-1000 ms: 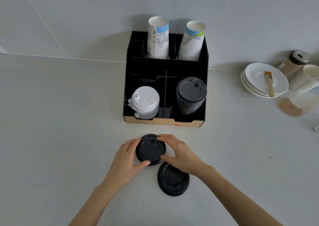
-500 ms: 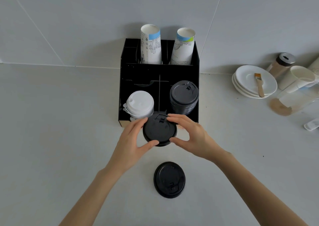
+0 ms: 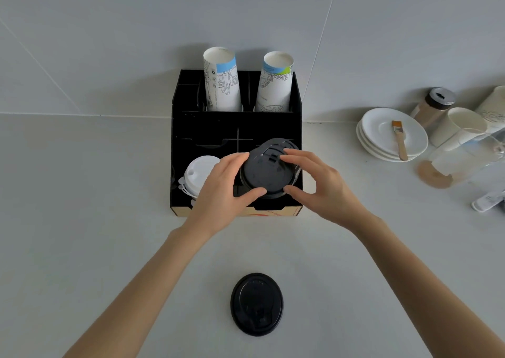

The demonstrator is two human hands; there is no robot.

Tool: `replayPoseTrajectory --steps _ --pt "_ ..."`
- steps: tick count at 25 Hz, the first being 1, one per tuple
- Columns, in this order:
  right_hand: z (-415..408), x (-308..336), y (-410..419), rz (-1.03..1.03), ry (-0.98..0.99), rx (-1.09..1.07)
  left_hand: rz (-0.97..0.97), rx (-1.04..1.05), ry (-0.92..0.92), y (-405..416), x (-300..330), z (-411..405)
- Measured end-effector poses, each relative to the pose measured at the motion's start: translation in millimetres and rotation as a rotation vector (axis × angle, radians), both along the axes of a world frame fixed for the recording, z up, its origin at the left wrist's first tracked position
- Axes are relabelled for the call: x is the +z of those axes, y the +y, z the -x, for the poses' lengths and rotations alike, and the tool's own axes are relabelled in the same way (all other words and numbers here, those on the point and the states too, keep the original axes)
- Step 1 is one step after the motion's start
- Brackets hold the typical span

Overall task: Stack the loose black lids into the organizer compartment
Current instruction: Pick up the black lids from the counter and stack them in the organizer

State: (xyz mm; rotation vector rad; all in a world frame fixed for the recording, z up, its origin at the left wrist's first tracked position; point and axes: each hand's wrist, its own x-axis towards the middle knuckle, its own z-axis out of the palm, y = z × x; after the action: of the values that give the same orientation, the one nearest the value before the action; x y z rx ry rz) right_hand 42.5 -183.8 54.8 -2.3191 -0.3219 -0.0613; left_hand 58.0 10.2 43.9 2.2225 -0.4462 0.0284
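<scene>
Both hands hold one black lid (image 3: 266, 173) over the front right compartment of the black organizer (image 3: 191, 128). My left hand (image 3: 222, 190) grips its left edge and my right hand (image 3: 318, 185) its right edge. Just behind and under it shows the top of a stack of black lids (image 3: 284, 143) in that compartment. A second loose black lid (image 3: 256, 304) lies flat on the counter near me, between my forearms. A stack of white lids (image 3: 198, 173) fills the front left compartment, partly hidden by my left hand.
Two tall paper cups (image 3: 222, 81) (image 3: 274, 84) stand in the organizer's back row. At the right are stacked white saucers (image 3: 382, 133) with a small brush (image 3: 399, 139), a brown shaker jar (image 3: 434, 106), paper cups (image 3: 461, 126) and a clear glass (image 3: 464, 163).
Both hands have carried the black lid away from the counter and forward, over the organizer's front right compartment. The other loose lid has stayed on the counter.
</scene>
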Motion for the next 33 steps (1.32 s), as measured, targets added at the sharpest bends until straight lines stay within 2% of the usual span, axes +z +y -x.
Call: replayPoseTrajectory --steps 3,15,21,27,33 --pt "-10.8 -3.8 -7.3 -0.002 0.002 -0.050 -0.006 -0.010 -0.031 -11.8 -0.1 -15.3" --pt "-22.2 -26.3 -7.3 -0.056 0.032 -0.220 -0.112 -0.111 0.052 -28.4 -11.1 -44.6" --pt "-23.2 -29.4 0.1 -0.068 0.037 -0.244 -0.122 -0.140 0.105 -25.3 -14.1 -47.5" --pt "-18.3 -34.3 1.3 -0.108 0.032 -0.276 -0.128 -0.115 0.103 -29.9 -18.3 -46.4" --pt "-15.9 -29.9 0.8 -0.061 0.016 -0.252 -0.131 -0.094 0.077 -28.9 -14.9 -43.8"
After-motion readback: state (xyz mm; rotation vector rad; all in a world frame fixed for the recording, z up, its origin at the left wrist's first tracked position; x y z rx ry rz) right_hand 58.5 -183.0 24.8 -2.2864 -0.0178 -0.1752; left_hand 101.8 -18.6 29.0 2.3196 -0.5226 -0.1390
